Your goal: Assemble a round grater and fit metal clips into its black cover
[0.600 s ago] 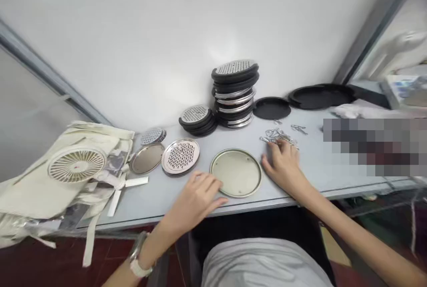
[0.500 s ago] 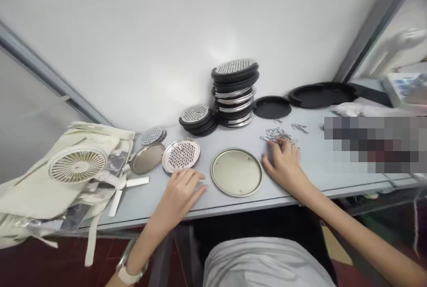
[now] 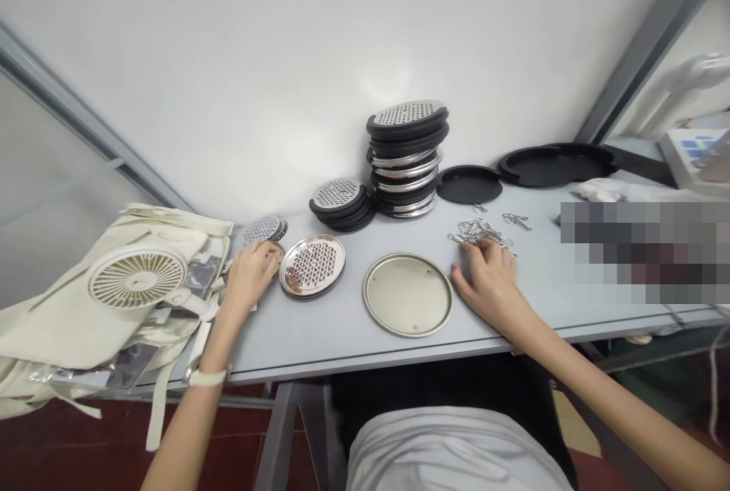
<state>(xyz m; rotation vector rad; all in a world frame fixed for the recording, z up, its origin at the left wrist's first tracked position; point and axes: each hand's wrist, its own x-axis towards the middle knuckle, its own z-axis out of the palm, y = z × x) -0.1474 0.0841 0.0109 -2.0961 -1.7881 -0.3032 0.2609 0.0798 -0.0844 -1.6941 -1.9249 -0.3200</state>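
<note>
Two bare hands were spread apart: the left hand curved over a metal disc, mostly hiding it, while the right hand bent its fingertips onto a pile of clips, shiny and looped. Whether either gripped anything, I couldn't tell. Between them on the table lay a silvery, holed grater and a dull, pale-gold plate. Pixel blocks masked the table's right part.
</note>
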